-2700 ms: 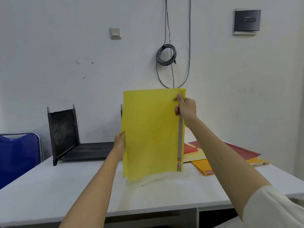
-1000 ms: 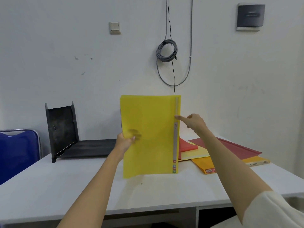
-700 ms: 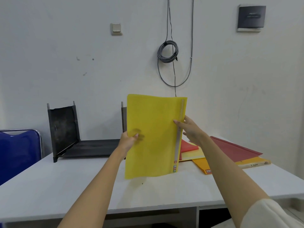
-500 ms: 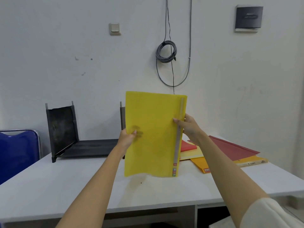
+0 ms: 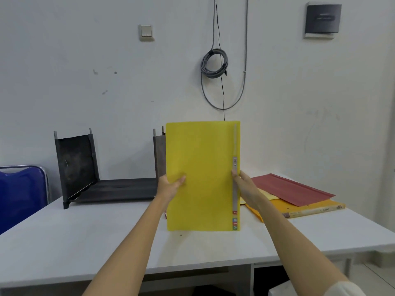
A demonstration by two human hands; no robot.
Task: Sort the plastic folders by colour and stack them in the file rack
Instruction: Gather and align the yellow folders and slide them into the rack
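Note:
A yellow plastic folder [image 5: 201,174] with a grey spine strip stands upright above the white table [image 5: 89,236], facing me. My left hand [image 5: 170,185] grips its left edge, thumb on the front. My right hand [image 5: 243,183] holds the right edge at the spine. The black file rack [image 5: 111,189] sits at the back left, partly hidden behind the folder, and nothing shows in its visible part. To the right lie a red folder [image 5: 292,189], an orange folder [image 5: 303,207] and a pale yellow one [image 5: 267,194], overlapping.
A blue chair [image 5: 21,193] stands off the table's left edge. A coiled grey cable [image 5: 213,64], a light switch [image 5: 146,32] and a dark wall box [image 5: 322,19] are on the wall behind. The table's front edge runs below my forearms.
My right hand slid from the folder's top corner down to mid-spine. The left hand shifted its grip on the left edge, and the folder squared up to face me, slightly lower.

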